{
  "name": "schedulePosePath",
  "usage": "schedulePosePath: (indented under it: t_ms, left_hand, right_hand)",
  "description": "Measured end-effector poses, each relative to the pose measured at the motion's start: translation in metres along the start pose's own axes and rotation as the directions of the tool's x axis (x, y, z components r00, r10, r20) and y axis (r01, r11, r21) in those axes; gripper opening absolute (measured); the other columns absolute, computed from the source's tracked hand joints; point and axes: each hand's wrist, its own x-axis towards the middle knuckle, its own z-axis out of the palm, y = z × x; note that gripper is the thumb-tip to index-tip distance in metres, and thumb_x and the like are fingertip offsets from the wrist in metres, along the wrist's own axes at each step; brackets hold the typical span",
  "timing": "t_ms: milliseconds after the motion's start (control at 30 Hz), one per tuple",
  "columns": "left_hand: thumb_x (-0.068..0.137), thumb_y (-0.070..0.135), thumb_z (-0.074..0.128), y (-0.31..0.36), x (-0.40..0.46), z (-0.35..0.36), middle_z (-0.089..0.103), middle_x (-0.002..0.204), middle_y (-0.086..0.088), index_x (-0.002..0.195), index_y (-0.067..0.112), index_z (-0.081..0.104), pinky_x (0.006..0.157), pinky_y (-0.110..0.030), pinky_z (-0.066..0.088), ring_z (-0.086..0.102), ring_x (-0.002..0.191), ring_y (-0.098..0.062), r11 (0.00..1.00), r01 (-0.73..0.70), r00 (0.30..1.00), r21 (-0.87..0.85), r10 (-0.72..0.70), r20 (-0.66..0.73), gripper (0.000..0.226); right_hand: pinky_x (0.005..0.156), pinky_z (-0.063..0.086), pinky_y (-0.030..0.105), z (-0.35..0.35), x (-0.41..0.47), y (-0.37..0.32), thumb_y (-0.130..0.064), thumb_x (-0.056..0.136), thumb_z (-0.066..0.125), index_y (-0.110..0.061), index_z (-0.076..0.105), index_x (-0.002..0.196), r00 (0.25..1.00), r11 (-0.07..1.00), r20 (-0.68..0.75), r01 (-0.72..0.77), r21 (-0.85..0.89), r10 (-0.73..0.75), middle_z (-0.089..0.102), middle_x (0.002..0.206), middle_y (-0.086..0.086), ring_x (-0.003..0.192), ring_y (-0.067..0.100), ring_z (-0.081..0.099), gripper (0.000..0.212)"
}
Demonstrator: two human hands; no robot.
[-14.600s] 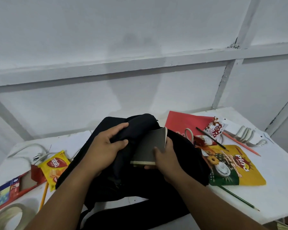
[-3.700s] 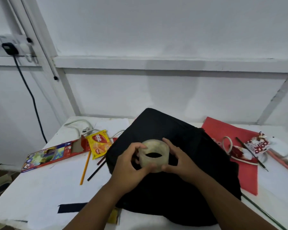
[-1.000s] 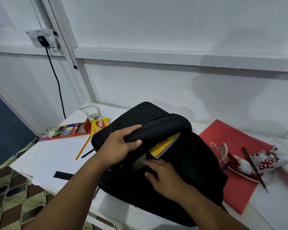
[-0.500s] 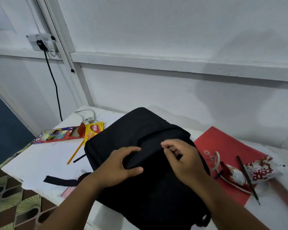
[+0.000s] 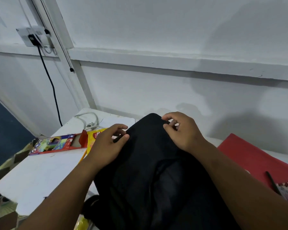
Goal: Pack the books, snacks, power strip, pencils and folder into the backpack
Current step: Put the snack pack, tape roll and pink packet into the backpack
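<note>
The black backpack (image 5: 148, 171) lies on the white table (image 5: 40, 171), shut, so its contents are hidden. My left hand (image 5: 106, 145) pinches its far left edge between thumb and forefinger. My right hand (image 5: 181, 131) grips the far top edge with curled fingers. Left of the backpack lie a coloured pencil box (image 5: 57, 144), a yellow snack packet (image 5: 94, 136) and a yellow pencil (image 5: 82, 157). On the right, a red folder (image 5: 256, 156) carries a dark pencil (image 5: 272, 182) and a red-and-white snack packet (image 5: 287, 191). A white power cord (image 5: 88, 118) lies at the back left.
A wall socket (image 5: 33, 37) with a black cable hanging from it is at the upper left. The white wall stands right behind the table. The table's left edge drops to a patterned floor (image 5: 0, 171). Something yellow (image 5: 83, 224) shows under the backpack's near edge.
Both hands have moved from the middle of the backpack up to its far top edge. The opening with the yellow book no longer shows. The view sits closer and lower.
</note>
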Motion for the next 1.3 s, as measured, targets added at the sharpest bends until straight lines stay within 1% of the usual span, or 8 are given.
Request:
schedulePosePath:
  t_ms: [200, 433, 567, 700, 800, 967, 1133, 1300]
  left_hand:
    - [0.092, 0.033, 0.066, -0.069, 0.086, -0.001, 0.066, 0.105, 0.016, 0.114, 0.040, 0.061, 0.085, -0.025, 0.042, 0.059, 0.107, -0.008, 0.992, 0.042, 0.983, 0.120, -0.062, 0.170, 0.023]
    - [0.085, 0.045, 0.071, -0.121, 0.154, 0.032, 0.054, 0.139, 0.010, 0.139, 0.033, 0.051, 0.111, -0.033, 0.034, 0.042, 0.132, -0.016, 0.956, -0.159, 0.917, 0.245, 0.052, 0.394, 0.059]
    - [0.077, 0.051, 0.073, -0.117, 0.181, 0.059, 0.035, 0.157, 0.012, 0.149, 0.038, 0.038, 0.116, -0.047, 0.025, 0.026, 0.146, -0.019, 0.908, -0.335, 0.807, 0.253, 0.137, 0.575, 0.081]
    - [0.076, 0.047, 0.080, -0.112, 0.207, 0.071, 0.006, 0.166, 0.012, 0.152, 0.046, 0.024, 0.119, -0.052, 0.012, 0.002, 0.152, -0.019, 0.836, -0.451, 0.627, 0.312, 0.048, 0.778, 0.094]
    - [0.066, 0.046, 0.087, -0.114, 0.220, 0.074, 0.015, 0.161, 0.011, 0.148, 0.044, 0.025, 0.117, -0.052, 0.017, 0.008, 0.149, -0.018, 0.802, -0.517, 0.532, 0.300, 0.027, 0.846, 0.103]
    - [0.059, 0.039, 0.089, -0.118, 0.221, 0.085, 0.053, 0.121, 0.010, 0.123, 0.034, 0.051, 0.101, -0.040, 0.042, 0.047, 0.120, -0.017, 0.856, -0.497, 0.612, 0.139, 0.233, 0.755, 0.074]
    - [0.046, 0.047, 0.090, -0.123, 0.226, 0.070, 0.057, 0.112, 0.008, 0.112, 0.026, 0.060, 0.089, -0.036, 0.051, 0.055, 0.104, -0.013, 0.882, -0.470, 0.686, -0.028, 0.385, 0.618, 0.075]
    - [0.047, 0.030, 0.092, -0.112, 0.239, 0.028, 0.050, 0.107, 0.011, 0.111, 0.026, 0.059, 0.074, -0.032, 0.054, 0.053, 0.097, 0.001, 0.881, -0.473, 0.802, -0.005, 0.433, 0.412, 0.072]
  right_hand:
    - [0.110, 0.031, 0.048, 0.061, 0.044, 0.015, -0.068, 0.086, 0.044, -0.042, 0.041, 0.140, 0.967, 0.892, 0.212, -0.029, -0.451, 0.139, 0.039, 0.147, -0.012, 0.134, 0.017, 0.040, 0.060]
    - [0.116, 0.017, 0.038, 0.076, 0.024, 0.036, -0.070, 0.090, 0.030, -0.047, 0.033, 0.147, 0.991, 0.878, 0.083, -0.053, -0.475, 0.105, 0.032, 0.155, -0.019, 0.143, 0.004, 0.027, 0.061]
    - [0.118, 0.018, 0.040, 0.078, 0.024, 0.035, -0.069, 0.091, 0.033, -0.047, 0.033, 0.147, 0.992, 0.879, 0.073, -0.059, -0.473, 0.106, 0.030, 0.155, -0.022, 0.143, 0.003, 0.026, 0.060]
    - [0.119, 0.018, 0.043, 0.078, 0.023, 0.033, -0.067, 0.092, 0.036, -0.047, 0.034, 0.147, 0.993, 0.886, 0.048, -0.071, -0.458, 0.105, 0.030, 0.155, -0.023, 0.144, 0.000, 0.024, 0.059]
    - [0.117, 0.021, 0.044, 0.079, 0.022, 0.034, -0.067, 0.092, 0.036, -0.046, 0.035, 0.148, 0.993, 0.884, 0.033, -0.083, -0.461, 0.111, 0.031, 0.155, -0.022, 0.144, 0.002, 0.026, 0.059]
    - [0.117, 0.022, 0.038, 0.081, 0.019, 0.034, -0.065, 0.093, 0.038, -0.043, 0.037, 0.148, 0.996, 0.873, 0.002, -0.081, -0.481, 0.094, 0.033, 0.156, -0.021, 0.144, 0.003, 0.028, 0.059]
    - [0.117, 0.017, 0.032, 0.084, 0.011, 0.035, -0.068, 0.092, 0.035, -0.046, 0.035, 0.148, 0.994, 0.875, -0.004, -0.094, -0.475, 0.105, 0.032, 0.155, -0.024, 0.146, 0.001, 0.023, 0.060]
    - [0.118, 0.015, 0.029, 0.082, 0.010, 0.037, -0.068, 0.093, 0.036, -0.048, 0.033, 0.148, 0.994, 0.887, 0.011, -0.088, -0.452, 0.104, 0.031, 0.155, -0.026, 0.146, -0.002, 0.020, 0.059]
